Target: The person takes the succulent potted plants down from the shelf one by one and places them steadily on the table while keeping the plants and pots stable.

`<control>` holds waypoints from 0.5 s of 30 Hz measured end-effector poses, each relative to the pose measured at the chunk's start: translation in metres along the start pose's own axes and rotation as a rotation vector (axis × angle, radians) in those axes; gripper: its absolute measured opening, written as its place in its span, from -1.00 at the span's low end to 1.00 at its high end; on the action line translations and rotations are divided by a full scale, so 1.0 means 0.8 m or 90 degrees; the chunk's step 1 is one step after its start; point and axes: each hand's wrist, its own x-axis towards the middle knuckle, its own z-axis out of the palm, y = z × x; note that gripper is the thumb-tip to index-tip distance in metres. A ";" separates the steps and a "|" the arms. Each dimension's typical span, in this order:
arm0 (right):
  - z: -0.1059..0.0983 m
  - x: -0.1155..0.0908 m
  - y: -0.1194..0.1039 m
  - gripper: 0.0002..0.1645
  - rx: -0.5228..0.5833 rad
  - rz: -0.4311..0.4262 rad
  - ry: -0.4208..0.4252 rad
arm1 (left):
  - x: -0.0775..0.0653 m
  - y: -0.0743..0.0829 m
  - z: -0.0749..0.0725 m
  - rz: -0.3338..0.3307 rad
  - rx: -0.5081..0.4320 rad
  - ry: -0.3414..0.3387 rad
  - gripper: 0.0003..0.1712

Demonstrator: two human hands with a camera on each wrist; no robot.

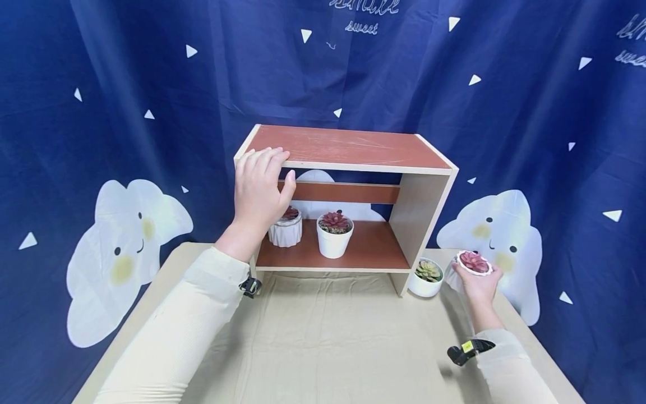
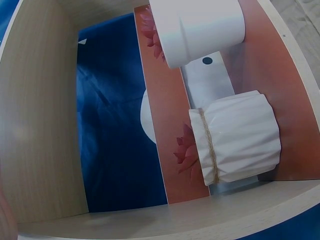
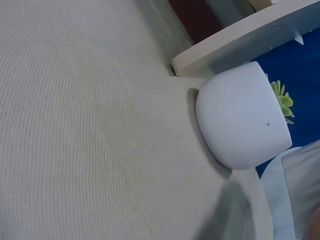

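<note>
My left hand [image 1: 259,191] rests on the front left corner of a small shelf unit [image 1: 348,148] with a reddish-brown top, its fingers lying over the edge and the thumb apart. Out to the right, my right hand [image 1: 481,287] grips a potted succulent [image 1: 474,262] with red leaves in a white pot, whose side [image 3: 306,180] enters the right wrist view. On the lower board stand two more red succulents: one in a fluted white pot [image 2: 240,137] tied with twine, the other in a smooth white pot [image 1: 334,244].
A green succulent in a round white pot [image 1: 425,285] stands just outside the shelf's right side panel [image 1: 421,219]. Beige cloth [image 1: 323,336] covers the table in front. Behind hangs a blue curtain [image 1: 242,67] printed with clouds and white triangles.
</note>
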 end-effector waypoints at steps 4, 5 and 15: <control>0.004 0.002 0.004 0.27 0.007 0.009 0.007 | 0.000 -0.001 0.000 -0.002 0.001 -0.003 -0.45; 0.005 0.002 0.005 0.26 0.011 0.009 0.009 | 0.000 -0.001 0.000 -0.003 0.002 -0.004 -0.45; 0.006 0.001 0.018 0.26 -0.014 0.004 0.016 | 0.000 0.001 -0.001 -0.004 0.000 -0.005 -0.45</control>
